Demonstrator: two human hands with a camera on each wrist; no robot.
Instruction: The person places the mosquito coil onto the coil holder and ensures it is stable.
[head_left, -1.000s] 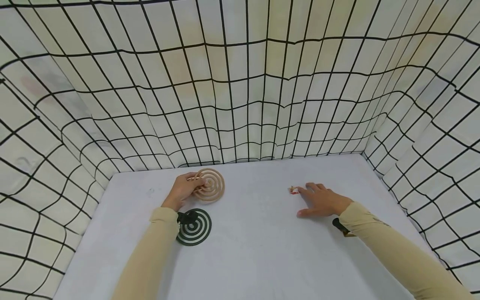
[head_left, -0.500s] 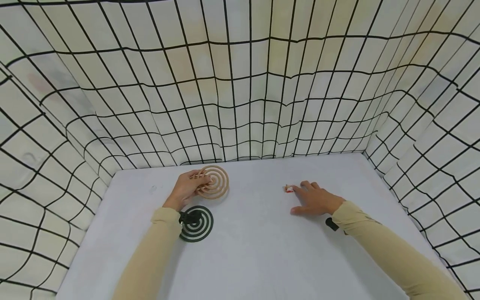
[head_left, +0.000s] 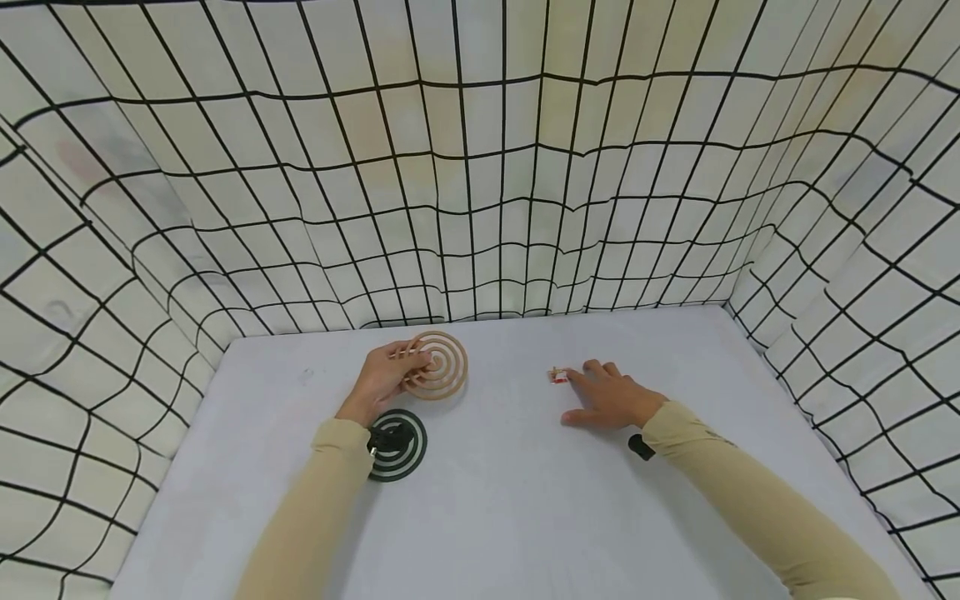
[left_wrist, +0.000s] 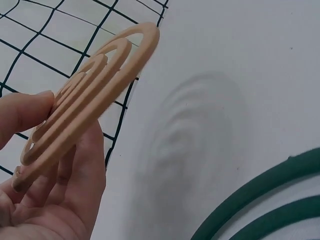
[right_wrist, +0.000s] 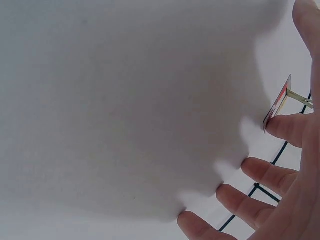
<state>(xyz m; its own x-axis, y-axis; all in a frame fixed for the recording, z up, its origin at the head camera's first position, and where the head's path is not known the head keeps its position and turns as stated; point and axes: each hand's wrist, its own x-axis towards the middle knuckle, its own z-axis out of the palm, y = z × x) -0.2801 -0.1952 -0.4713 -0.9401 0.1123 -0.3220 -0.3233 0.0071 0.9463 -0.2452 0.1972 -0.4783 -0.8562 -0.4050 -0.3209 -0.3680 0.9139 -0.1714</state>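
My left hand pinches a tan mosquito coil with the thumb on its near face and fingers behind. In the left wrist view this coil is tilted above the table and casts a shadow. A dark green mosquito coil lies flat below my left wrist, partly covered. My right hand is spread low over the table, fingertips down. Its index fingertip touches a small coil stand. The right wrist view shows this stand as a thin red-and-white plate with a brass-coloured prong.
A white-covered table lies under both hands. Black netting over pale cloth rises along the back and both sides. A black wrist device hangs below my right wrist.
My right hand has slid left across the table, and the small stand has moved left with its index finger. The left hand has shifted slightly right with the tan coil.
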